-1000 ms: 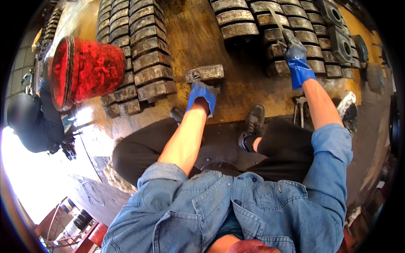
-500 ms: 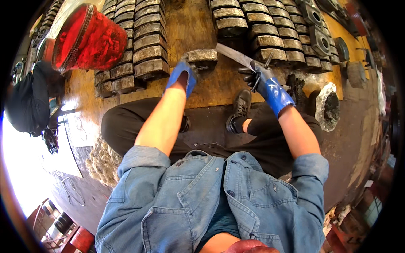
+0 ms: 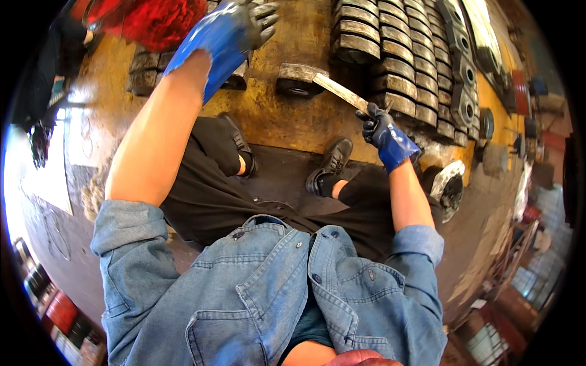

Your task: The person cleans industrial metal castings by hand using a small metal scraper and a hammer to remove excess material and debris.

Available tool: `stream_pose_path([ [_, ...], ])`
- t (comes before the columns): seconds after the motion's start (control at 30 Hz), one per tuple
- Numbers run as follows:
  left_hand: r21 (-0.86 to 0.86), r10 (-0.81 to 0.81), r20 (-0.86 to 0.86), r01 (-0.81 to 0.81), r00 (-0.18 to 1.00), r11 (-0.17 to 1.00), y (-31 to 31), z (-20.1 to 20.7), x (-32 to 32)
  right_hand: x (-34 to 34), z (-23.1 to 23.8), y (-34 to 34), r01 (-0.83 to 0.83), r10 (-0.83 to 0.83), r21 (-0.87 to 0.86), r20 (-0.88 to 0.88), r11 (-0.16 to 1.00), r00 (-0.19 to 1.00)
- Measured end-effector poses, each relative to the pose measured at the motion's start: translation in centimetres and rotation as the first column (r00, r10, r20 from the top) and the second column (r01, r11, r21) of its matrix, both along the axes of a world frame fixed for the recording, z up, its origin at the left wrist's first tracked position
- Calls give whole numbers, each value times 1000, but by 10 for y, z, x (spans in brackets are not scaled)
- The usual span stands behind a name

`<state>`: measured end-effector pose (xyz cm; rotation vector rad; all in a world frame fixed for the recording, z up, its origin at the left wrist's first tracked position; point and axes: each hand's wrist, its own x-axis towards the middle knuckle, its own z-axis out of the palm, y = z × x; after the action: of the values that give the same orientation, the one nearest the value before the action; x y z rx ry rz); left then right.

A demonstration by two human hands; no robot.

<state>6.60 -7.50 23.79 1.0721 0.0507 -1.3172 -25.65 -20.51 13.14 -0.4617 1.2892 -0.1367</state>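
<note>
My left hand (image 3: 247,27), in a blue glove with dark fingers, is raised over the metal blocks beside the red bucket. Its fingers are spread and slightly bent, with nothing visible in them. The same kind of glove covers my right hand (image 3: 381,131), which is closed around a long flat metal file (image 3: 342,91). The file's far tip points up and left, overlapping the right end of a single curved metal block (image 3: 299,79) in the picture. That block lies apart from the stacked rows, and neither hand grips it.
Rows of similar blocks (image 3: 403,85) stand at the right, beside castings with round holes (image 3: 467,76). A red bucket (image 3: 152,24) is at the upper left, partly behind my left arm. The wooden work surface (image 3: 274,122) ends near my shoes (image 3: 332,161). A whitish, dark-filled container (image 3: 448,189) sits at right.
My left hand has left the single block and swung up and left, its fingers now spread. My right hand still holds the file, slightly lower. The whole view has shifted.
</note>
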Motion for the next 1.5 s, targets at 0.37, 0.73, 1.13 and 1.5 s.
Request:
stream_pose_path([
  [0.37,-19,-250,348,273,904,962,-6,0,8,44,44,-35,-181,100,-268,-290,946,952],
  [0.73,11,-257,453,283,853,959,6,1,26,139,94,11,-568,317,-389,-544,725,777],
  [1.13,10,-270,504,307,820,952,9,1,33,169,77,12,-695,397,-261,-665,670,633],
  [1.5,9,-267,521,308,810,951,18,-1,38,29,42,-51,-318,117,-311,-525,895,843],
])
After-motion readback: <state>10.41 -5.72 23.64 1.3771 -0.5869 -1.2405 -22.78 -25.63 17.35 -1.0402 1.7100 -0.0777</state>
